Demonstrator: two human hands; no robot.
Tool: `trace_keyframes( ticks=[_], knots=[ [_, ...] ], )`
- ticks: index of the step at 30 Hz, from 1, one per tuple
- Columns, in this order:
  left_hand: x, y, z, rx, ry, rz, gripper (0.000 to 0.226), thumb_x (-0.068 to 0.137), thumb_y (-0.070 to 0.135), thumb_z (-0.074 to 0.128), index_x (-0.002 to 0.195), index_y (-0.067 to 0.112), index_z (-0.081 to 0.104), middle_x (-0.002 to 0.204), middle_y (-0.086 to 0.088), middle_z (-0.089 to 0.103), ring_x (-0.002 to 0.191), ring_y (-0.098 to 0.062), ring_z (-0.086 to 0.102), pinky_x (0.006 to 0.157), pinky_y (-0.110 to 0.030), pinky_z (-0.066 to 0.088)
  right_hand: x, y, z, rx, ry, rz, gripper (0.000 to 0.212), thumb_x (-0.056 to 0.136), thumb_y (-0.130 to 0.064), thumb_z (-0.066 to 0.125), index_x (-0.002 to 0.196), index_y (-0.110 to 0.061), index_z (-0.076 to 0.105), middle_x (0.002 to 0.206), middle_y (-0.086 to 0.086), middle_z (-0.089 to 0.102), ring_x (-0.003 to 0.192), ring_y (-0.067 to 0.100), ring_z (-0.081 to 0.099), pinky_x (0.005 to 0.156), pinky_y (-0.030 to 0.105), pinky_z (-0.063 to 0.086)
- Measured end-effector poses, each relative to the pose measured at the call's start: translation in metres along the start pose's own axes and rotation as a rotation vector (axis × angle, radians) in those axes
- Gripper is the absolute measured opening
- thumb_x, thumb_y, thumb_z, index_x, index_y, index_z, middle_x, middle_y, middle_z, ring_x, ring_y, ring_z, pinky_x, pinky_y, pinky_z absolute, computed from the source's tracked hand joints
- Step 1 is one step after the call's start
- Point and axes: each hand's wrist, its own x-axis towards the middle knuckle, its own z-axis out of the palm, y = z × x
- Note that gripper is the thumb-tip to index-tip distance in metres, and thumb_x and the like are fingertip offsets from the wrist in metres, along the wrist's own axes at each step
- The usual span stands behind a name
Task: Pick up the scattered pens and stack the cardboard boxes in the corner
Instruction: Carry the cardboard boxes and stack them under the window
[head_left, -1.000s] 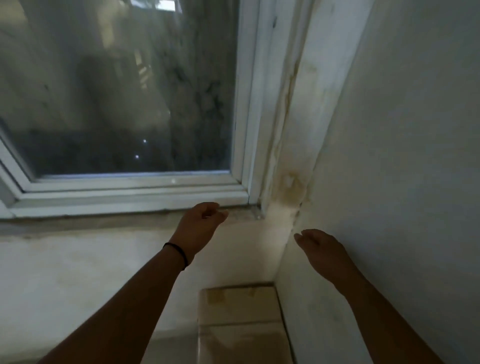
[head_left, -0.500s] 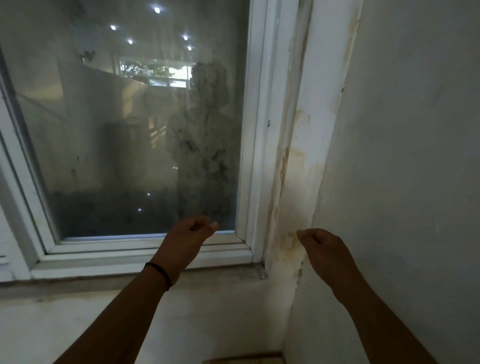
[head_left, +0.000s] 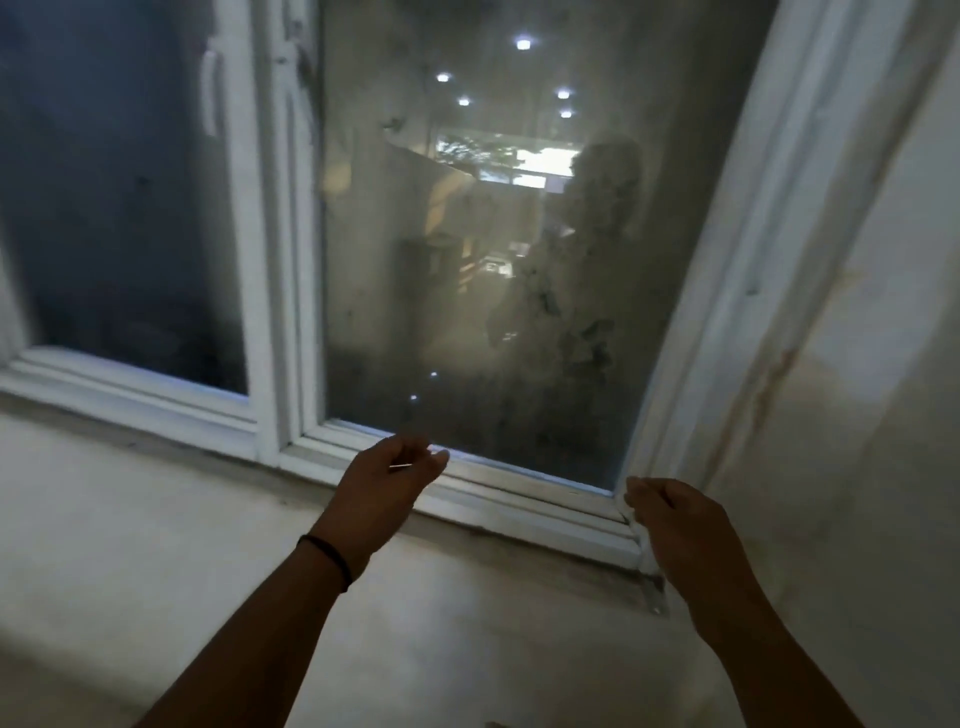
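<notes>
Both my hands hang in the air in front of a window, holding nothing. My left hand (head_left: 387, 483) has loosely curled fingers and a dark band on its wrist; it is level with the window's lower frame. My right hand (head_left: 675, 525) is also loosely curled, close to the corner where the window meets the right wall. No pens and no cardboard boxes show in the head view.
A white-framed window (head_left: 467, 483) with dirty glass fills the upper view and reflects ceiling lights. A pale wall (head_left: 156, 545) runs below the sill. A stained white wall (head_left: 857, 415) closes the right side.
The view has swung up and to the left. The cardboard box in the corner has dropped out of sight, and a second window pane has come into view. Both hands stay loosely curled and empty.
</notes>
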Motion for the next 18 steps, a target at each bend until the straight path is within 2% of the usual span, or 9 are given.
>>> trace_keyframes(
  ticks=[3, 5, 7, 11, 13, 15, 18],
  knots=[
    [-0.025, -0.009, -0.029, -0.015, 0.102, -0.042, 0.025, 0.085, 0.024, 0.066, 0.109, 0.019, 0.063, 0.103, 0.005, 0.066, 0.093, -0.004, 0.06, 0.081, -0.024, 0.046, 0.0, -0.006, 0.028, 0.02, -0.089, -0.025, 0.02, 0.094, -0.03, 0.053, 0.095, -0.016, 0.067, 0.087, 0.004, 0.063, 0.079, 0.017, 0.055, 0.064, 0.026, 0.037],
    [-0.052, -0.02, -0.056, 0.007, 0.193, -0.08, 0.025, 0.085, 0.024, 0.066, 0.109, 0.02, 0.063, 0.104, 0.007, 0.065, 0.093, -0.003, 0.059, 0.086, -0.026, 0.046, -0.008, -0.01, 0.055, 0.046, -0.189, -0.022, 0.021, 0.093, -0.031, 0.054, 0.094, -0.015, 0.068, 0.091, 0.007, 0.065, 0.087, 0.022, 0.057, 0.074, 0.03, 0.04],
    [-0.083, -0.032, -0.09, 0.042, 0.288, -0.128, 0.028, 0.084, 0.025, 0.067, 0.111, 0.019, 0.063, 0.106, 0.007, 0.065, 0.094, -0.002, 0.059, 0.087, -0.027, 0.046, -0.026, -0.017, 0.086, 0.091, -0.31, -0.018, 0.015, 0.092, -0.03, 0.056, 0.084, -0.022, 0.067, 0.091, 0.005, 0.066, 0.09, 0.023, 0.059, 0.079, 0.035, 0.044],
    [-0.154, -0.044, -0.169, 0.103, 0.52, -0.191, 0.034, 0.084, 0.027, 0.067, 0.115, 0.016, 0.064, 0.109, 0.003, 0.066, 0.1, -0.009, 0.059, 0.088, -0.028, 0.046, -0.081, -0.048, 0.147, 0.147, -0.526, -0.059, 0.014, 0.09, -0.028, 0.058, 0.079, -0.022, 0.064, 0.087, 0.005, 0.065, 0.083, 0.021, 0.058, 0.076, 0.032, 0.041],
    [-0.188, -0.044, -0.205, 0.137, 0.62, -0.213, 0.033, 0.084, 0.029, 0.067, 0.114, 0.017, 0.064, 0.108, 0.002, 0.067, 0.101, -0.01, 0.06, 0.089, -0.03, 0.047, -0.11, -0.064, 0.175, 0.168, -0.62, -0.085, 0.012, 0.089, -0.028, 0.059, 0.078, -0.024, 0.064, 0.091, 0.004, 0.067, 0.088, 0.022, 0.06, 0.081, 0.034, 0.042],
    [-0.225, -0.045, -0.239, 0.161, 0.715, -0.229, 0.03, 0.084, 0.03, 0.066, 0.111, 0.018, 0.064, 0.104, 0.002, 0.067, 0.095, -0.01, 0.06, 0.082, -0.027, 0.046, -0.143, -0.079, 0.206, 0.179, -0.71, -0.119, 0.013, 0.088, -0.031, 0.061, 0.076, -0.024, 0.064, 0.097, 0.005, 0.069, 0.097, 0.025, 0.062, 0.087, 0.037, 0.045],
    [-0.287, -0.049, -0.292, 0.188, 0.861, -0.251, 0.031, 0.086, 0.032, 0.063, 0.114, 0.019, 0.062, 0.103, 0.001, 0.066, 0.096, -0.011, 0.06, 0.08, -0.025, 0.046, -0.201, -0.107, 0.247, 0.174, -0.859, -0.172, 0.013, 0.087, -0.034, 0.061, 0.078, -0.024, 0.064, 0.1, 0.003, 0.07, 0.1, 0.024, 0.062, 0.084, 0.035, 0.043]
  ],
)
